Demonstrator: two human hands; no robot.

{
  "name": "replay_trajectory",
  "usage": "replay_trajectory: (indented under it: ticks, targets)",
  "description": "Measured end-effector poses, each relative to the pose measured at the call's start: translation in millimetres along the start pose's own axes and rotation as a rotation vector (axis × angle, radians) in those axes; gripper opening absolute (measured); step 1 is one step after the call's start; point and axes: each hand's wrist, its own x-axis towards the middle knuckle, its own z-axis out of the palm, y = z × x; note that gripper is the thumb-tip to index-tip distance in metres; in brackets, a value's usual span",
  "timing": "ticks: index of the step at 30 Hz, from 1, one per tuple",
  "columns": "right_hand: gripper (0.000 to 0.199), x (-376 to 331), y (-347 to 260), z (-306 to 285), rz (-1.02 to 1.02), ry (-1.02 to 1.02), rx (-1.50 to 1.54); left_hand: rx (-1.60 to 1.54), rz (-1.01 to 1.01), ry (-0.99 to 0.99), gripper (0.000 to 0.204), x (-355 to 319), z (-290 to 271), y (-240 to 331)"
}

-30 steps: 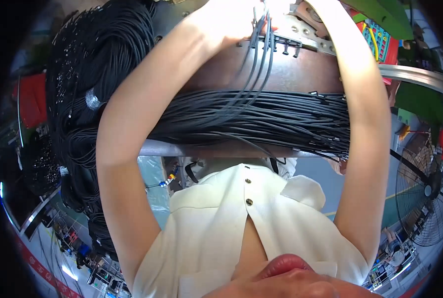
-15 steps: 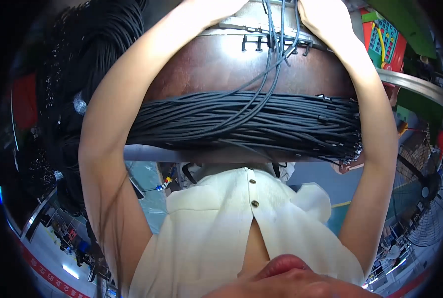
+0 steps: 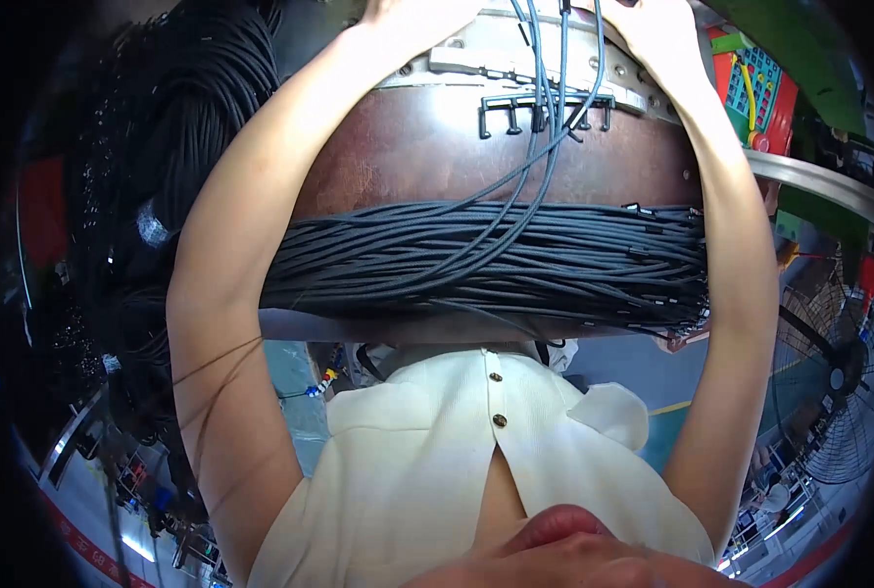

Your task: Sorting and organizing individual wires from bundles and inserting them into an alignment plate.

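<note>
Head view, only one. Brown bench (image 3: 408,167) fills the upper middle; all places are noted against it.

Left hand (image 3: 412,15) sits at the far top edge of the bench, cut by the frame; whether its fingers clench or lie loose, cannot tell. Right hand (image 3: 657,34) sits at the far right top of the bench, just beside the grey cables (image 3: 555,88); its fingers curl downward, but whether they grip a cable cannot be told.

Grey cables run from between the hands down over a metal plate (image 3: 515,64) on the bench's far side, pass a black comb-like hook rack (image 3: 545,108) fixed on the bench top, and sweep left toward the near edge.

Progress, as a judgement: a thick bundle of black cords (image 3: 515,265) already lies across the near edge of the bench, laid side by side, so much seems done; a few grey cables are not yet laid flat with it.

Edges and room: left of the bench a dark hanging mass of cords (image 3: 182,147) crowds the left forearm. Right of the bench, a colourful control panel (image 3: 760,88) and a grey rail (image 3: 829,186) stand near the right arm. Open room lies mainly over the bench middle, between the forearms. Below the bench, a floor fan (image 3: 839,392) stands well apart.
</note>
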Motion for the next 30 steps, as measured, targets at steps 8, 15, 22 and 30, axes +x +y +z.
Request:
replay_trajectory:
  ticks: [8,15,22,30]
  targets:
    - [0.030,-19.5,-58.0,-4.5,0.048,-0.152,-0.922,0.208,-0.413,-0.191,0.032,-57.8,-45.2,52.0]
    - [0.023,-295.4,-166.1,-111.2,0.668,0.955,-1.044,-0.422,-0.708,-0.941,0.036,-300.5,-86.0,134.3]
    - [0.056,-481.5,-54.8,-49.6,0.773,0.116,-0.690,0.170,-0.781,-0.566,0.033,-390.5,8.1,72.9]
    - [0.033,-448.8,-47.7,-42.1,0.560,-0.053,-1.179,0.291,-0.590,-0.514,0.035,-392.7,15.6,68.2]
